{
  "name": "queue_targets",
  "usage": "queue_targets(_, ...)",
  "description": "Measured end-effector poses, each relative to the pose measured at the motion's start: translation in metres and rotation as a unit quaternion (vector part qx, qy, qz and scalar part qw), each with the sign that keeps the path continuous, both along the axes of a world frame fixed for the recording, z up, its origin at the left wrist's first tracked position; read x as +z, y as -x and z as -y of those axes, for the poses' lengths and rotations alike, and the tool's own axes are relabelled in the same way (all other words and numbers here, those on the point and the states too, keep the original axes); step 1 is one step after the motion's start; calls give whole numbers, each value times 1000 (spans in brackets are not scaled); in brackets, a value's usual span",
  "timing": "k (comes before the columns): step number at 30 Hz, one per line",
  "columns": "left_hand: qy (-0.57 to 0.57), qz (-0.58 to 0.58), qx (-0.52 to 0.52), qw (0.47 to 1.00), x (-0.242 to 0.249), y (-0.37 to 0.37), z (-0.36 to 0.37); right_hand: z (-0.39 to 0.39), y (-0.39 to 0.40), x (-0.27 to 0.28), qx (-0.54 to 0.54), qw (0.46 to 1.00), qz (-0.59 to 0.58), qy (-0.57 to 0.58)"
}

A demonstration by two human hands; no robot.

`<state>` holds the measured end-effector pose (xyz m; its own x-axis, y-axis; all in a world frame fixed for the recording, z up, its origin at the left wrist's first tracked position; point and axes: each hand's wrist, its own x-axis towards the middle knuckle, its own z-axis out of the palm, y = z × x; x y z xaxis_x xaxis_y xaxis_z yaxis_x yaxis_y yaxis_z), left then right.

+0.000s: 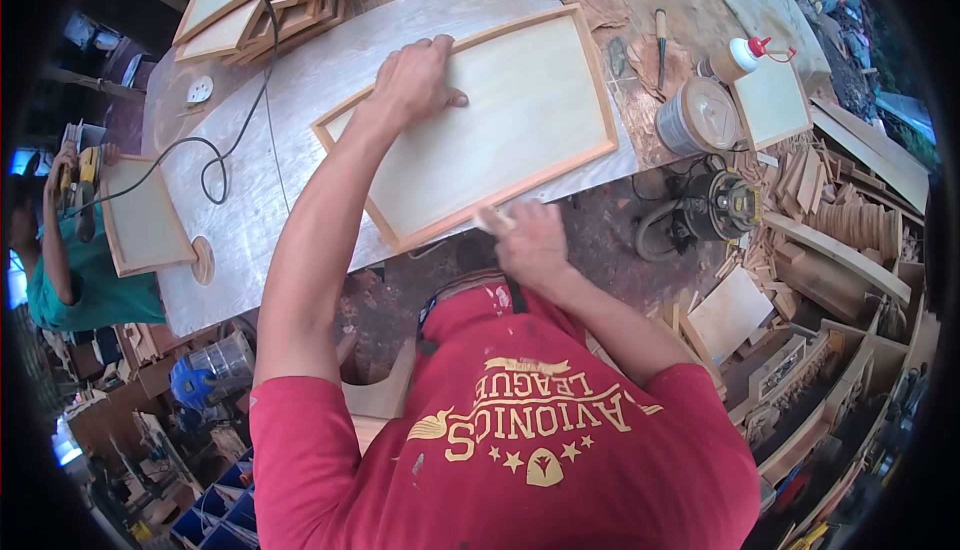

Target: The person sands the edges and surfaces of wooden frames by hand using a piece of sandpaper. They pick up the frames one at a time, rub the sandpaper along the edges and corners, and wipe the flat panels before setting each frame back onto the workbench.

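A shallow wooden tray [500, 100] with a pale flat bottom and a thin raised wooden rim lies in front of me, its near edge at the table's edge. My left hand [415, 80] grips the tray's far rim, fingers over the outside and thumb inside on the bottom. At the near rim, my right hand [533, 243] is closed around a small pale piece [492, 220], pressed against the rim. That hand is slightly blurred, and the piece's exact kind does not show.
Similar trays are stacked [270, 0] at the far left, with a black cable [268, 50] across the table. Right of the tray are a chisel-like tool [660, 45], a can [697, 115] and a red-capped white bottle [745, 53]. Another person [75, 270] holds a power tool [88, 175] at left.
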<state>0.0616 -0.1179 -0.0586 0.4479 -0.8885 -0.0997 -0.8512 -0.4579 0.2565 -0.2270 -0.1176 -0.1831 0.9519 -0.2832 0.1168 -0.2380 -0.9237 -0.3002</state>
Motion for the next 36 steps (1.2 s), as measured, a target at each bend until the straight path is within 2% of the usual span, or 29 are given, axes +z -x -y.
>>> queue_targets(3, 5, -9, -11, 1000, -9, -7, 1, -9, -1, 3, -26, 999, 14, 33)
queue_targets(5, -7, -14, -5, 1000, -12, -13, 5, -41, -16, -14, 23, 999, 46, -7)
queue_targets(7, -18, -23, -3, 1000, -17, -9, 3, -73, -33, -8, 80, 996, 43, -5)
queue_targets(9, -15, -19, -1, 1000, -13, -11, 5, -73, -38, -10, 76, 995, 60, 7)
queue_targets(13, -30, -33, -5, 999, -10, -15, 5, -32, -21, 14, -9, 1000, 14, -15)
queue_targets(15, -35, -36, -6, 999, -13, -15, 5, -46, -27, 10, -6, 1000, 9, -25)
queue_targets(17, -28, -37, -12, 999, -15, -18, 6, -77, -41, -14, 60, 996, 71, -11)
queue_targets(22, -30, -41, -19, 999, -14, -18, 4, -74, -46, 16, 97, 994, -24, -36)
queue_targets(25, -17, -36, -22, 999, -20, -21, 3, -69, -37, 19, 64, 998, -22, -13)
queue_targets(29, -26, -47, -22, 998, -17, -19, 4, -97, -57, 6, 128, 991, 3, 37)
queue_targets(33, -33, -66, -12, 997, -13, -19, 3, -54, -40, 26, 60, 993, -95, -25)
queue_targets(36, -36, -55, -16, 998, -18, -21, 5, -73, -36, 12, 87, 995, -51, -9)
